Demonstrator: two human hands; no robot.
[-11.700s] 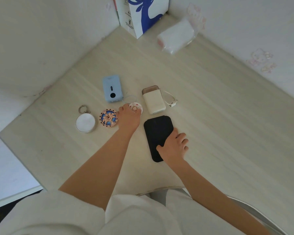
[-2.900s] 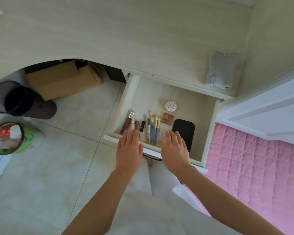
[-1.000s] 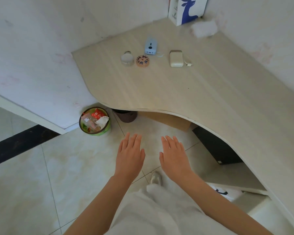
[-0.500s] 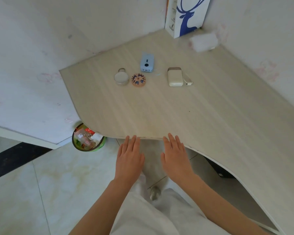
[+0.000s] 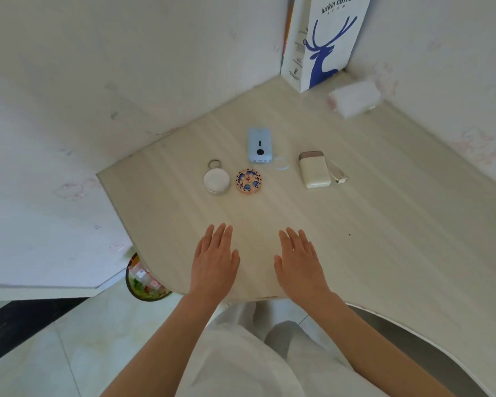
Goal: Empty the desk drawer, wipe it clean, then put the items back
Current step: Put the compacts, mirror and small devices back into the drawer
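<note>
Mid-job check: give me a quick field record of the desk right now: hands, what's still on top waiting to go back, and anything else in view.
left hand: open, flat over the desk, holding nothing
right hand: open, flat, holding nothing
desk: light wood top
items still out: round mirror, patterned round disc, blue power bank, cream power bank with a short cable beside it
back corner: coffee bag, tissue pack
floor: green bin partly under the desk edge
drawer: not in view
</note>
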